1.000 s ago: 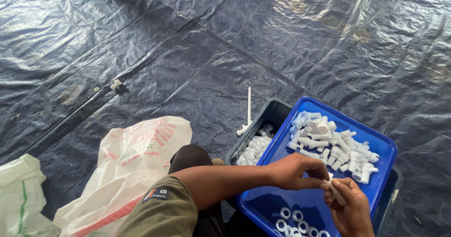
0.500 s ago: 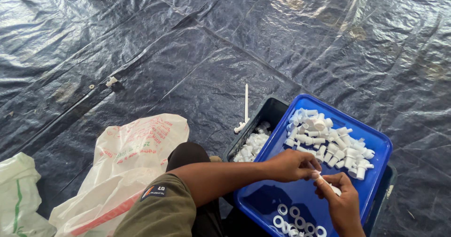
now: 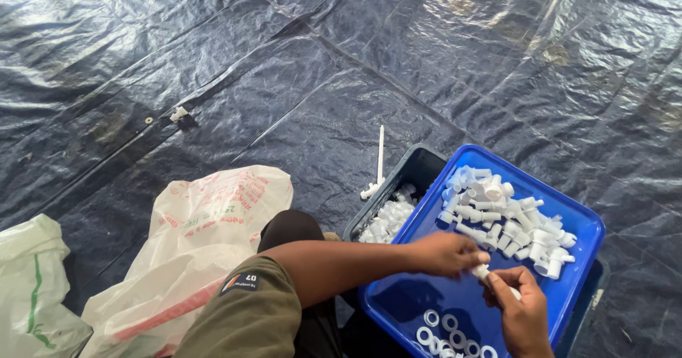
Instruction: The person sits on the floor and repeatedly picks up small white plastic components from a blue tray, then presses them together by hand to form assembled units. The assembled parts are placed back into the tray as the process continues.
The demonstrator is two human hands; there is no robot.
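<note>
Here the left hand (image 3: pixel 447 253) and the right hand (image 3: pixel 522 308) meet over the blue tray (image 3: pixel 405 305), and both pinch one small white tube piece (image 3: pixel 483 271) between the fingertips; each grip is narrow and closed on this piece, which sits just above the bare middle of the tray. In the far part of the tray lies a heap of white tube pieces (image 3: pixel 508 219), near the hands but not touching them. At the near edge of the tray lie some white rings (image 3: pixel 444 329), just beside the right wrist. The tray rests on a dark bin (image 3: pixel 419 166), which holds more white parts (image 3: pixel 387 219); the tray covers most of this bin, so its right part is hidden. A long white stick (image 3: pixel 380 158) stands out of the bin at its far corner. On the left, a white plastic bag with red print (image 3: pixel 206 230) lies beside the person's knee, and another bag with green print (image 3: pixel 32 287) is at the picture's edge. Everything lies on a black plastic sheet (image 3: pixel 284 67) spread over the floor.
</note>
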